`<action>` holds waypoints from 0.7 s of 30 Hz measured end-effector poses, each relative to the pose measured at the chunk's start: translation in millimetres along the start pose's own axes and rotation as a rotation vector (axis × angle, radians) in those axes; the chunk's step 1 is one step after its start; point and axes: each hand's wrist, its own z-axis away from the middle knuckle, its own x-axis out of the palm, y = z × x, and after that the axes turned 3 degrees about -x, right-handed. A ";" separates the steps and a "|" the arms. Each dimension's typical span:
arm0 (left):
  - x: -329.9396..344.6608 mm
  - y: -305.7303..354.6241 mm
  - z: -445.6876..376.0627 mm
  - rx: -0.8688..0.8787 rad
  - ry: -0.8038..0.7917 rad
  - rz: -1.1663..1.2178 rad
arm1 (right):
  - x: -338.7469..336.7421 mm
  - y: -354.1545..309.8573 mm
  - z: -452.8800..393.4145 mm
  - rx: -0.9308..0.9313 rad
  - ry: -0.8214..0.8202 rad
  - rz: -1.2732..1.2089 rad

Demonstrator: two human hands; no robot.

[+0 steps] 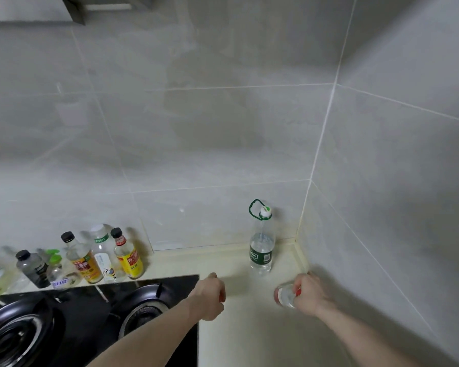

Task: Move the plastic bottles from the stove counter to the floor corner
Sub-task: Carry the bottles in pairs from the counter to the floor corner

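Note:
A tall clear plastic bottle (261,250) with a green label and a green carry loop stands upright on the cream counter (239,327), near the wall corner. My right hand (309,294) grips a small clear bottle (284,296) with a red label, low over the counter just in front of the tall one. My left hand (210,296) hovers by the stove's right edge with fingers curled under and nothing visible in it. Several more bottles (101,254) line the wall behind the stove.
A black gas stove (72,321) with two burners fills the lower left. Grey tiled walls meet in a corner (300,229) at the right. A range hood (37,9) shows at the top left.

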 end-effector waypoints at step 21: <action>62.1 -1.3 194.5 0.061 0.043 0.352 | 84.1 -48.7 170.7 -0.152 -0.012 -0.090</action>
